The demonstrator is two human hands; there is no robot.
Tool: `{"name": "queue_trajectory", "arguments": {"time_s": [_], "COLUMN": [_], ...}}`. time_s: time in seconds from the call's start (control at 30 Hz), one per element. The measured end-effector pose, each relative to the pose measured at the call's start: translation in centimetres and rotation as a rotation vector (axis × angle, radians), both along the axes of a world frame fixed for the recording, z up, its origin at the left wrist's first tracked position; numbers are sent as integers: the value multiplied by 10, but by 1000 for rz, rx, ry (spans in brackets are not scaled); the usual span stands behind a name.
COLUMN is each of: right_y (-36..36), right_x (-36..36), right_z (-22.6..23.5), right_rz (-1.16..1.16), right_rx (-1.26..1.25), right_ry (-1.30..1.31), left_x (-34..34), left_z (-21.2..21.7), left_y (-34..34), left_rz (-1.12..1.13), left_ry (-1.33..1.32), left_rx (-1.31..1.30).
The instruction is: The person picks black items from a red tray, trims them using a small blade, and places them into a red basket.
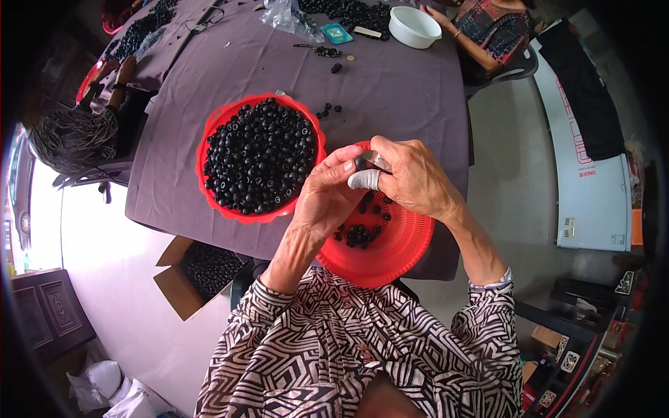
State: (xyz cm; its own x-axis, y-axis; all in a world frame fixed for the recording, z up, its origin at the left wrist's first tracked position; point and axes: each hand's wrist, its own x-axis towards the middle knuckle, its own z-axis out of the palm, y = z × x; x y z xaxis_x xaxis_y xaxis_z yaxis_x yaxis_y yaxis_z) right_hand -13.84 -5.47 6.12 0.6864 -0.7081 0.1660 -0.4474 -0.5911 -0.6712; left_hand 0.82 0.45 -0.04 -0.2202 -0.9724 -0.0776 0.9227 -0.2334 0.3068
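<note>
My left hand (pixel 327 184) pinches a small round black piece (pixel 361 163) between thumb and fingertips, above the near side of a red plastic basket (pixel 411 240). Close against it, my right hand (pixel 412 174) is closed, its thumb wrapped in a whitish cover (pixel 364 180). Something small and pale shows between the right fingers, too hidden to name. Inside the basket lie several loose black pieces (pixel 359 235). To the left stands a scalloped red bowl (pixel 204 171), heaped with round black bead-like pieces (pixel 261 157), some showing pale rings.
The table has a grey-purple cloth (pixel 390 97). Farther back are a white bowl (pixel 416 28), a blue-green tray (pixel 336 33), a plastic bag (pixel 287 19) and black heaps (pixel 341 10). Other people sit left and far right. A cardboard box (pixel 178 285) of black pieces stands on the floor.
</note>
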Motion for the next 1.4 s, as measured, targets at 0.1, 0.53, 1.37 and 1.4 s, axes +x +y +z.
{"name": "queue_trajectory", "arguments": {"time_s": [0.1, 0.53, 1.37, 1.4], "right_y": [1, 0, 4, 4], "right_x": [1, 1, -3, -3], "right_z": [7, 1, -7, -7], "right_rz": [-8, 13, 61, 63], "right_rx": [27, -24, -258, -317], "right_ry": [50, 77, 113, 108], "left_x": [0, -1, -11, -12], "left_z": [-1, -1, 7, 6], "left_y": [-1, 0, 8, 8], "left_rz": [-1, 16, 120, 126], "left_ry": [4, -1, -5, -17], "left_rx": [-9, 14, 166, 174]}}
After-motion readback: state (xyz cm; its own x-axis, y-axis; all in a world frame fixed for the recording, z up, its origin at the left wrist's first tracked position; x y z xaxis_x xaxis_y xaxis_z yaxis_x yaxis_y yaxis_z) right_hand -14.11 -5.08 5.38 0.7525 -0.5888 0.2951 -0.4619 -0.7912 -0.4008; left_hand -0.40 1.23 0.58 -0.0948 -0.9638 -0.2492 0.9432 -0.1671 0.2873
